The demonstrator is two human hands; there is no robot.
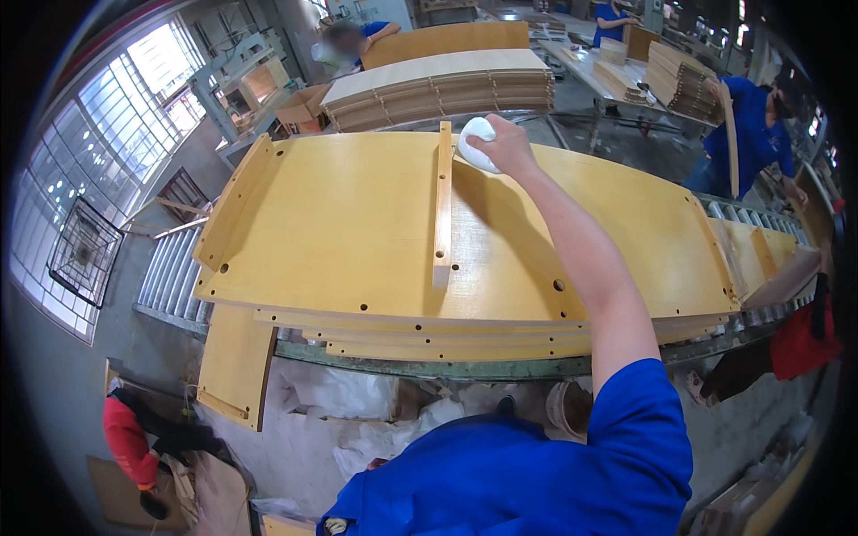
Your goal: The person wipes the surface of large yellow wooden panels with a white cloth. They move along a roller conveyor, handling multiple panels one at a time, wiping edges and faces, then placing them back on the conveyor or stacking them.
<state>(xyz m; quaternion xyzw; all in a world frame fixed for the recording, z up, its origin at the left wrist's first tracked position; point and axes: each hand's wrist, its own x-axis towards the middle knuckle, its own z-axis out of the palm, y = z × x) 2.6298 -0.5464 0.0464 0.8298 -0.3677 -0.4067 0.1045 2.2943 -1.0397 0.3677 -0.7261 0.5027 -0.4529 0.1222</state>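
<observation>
My right hand (pixel 511 148) is closed around a white, rounded wad (pixel 476 145), which looks like a cloth or pad. It holds the wad at the far edge of a large yellow-varnished wooden panel (pixel 357 223), just right of the middle wooden strip (pixel 442 205). This strip stands up across the panel from far edge toward near edge. Similar strips run along the left end (pixel 234 201) and the right end (pixel 710 241). Dark round holes dot the panel near its edges. My right arm reaches over its right half. My left hand does not show.
More panels (pixel 465 347) lie beneath, on a roller conveyor (pixel 170 272). A smaller yellow board (pixel 234 366) juts out at the lower left. Stacked curved boards (pixel 438 85) stand behind. Co-workers in blue are at the back and right; people in red are at lower left and right.
</observation>
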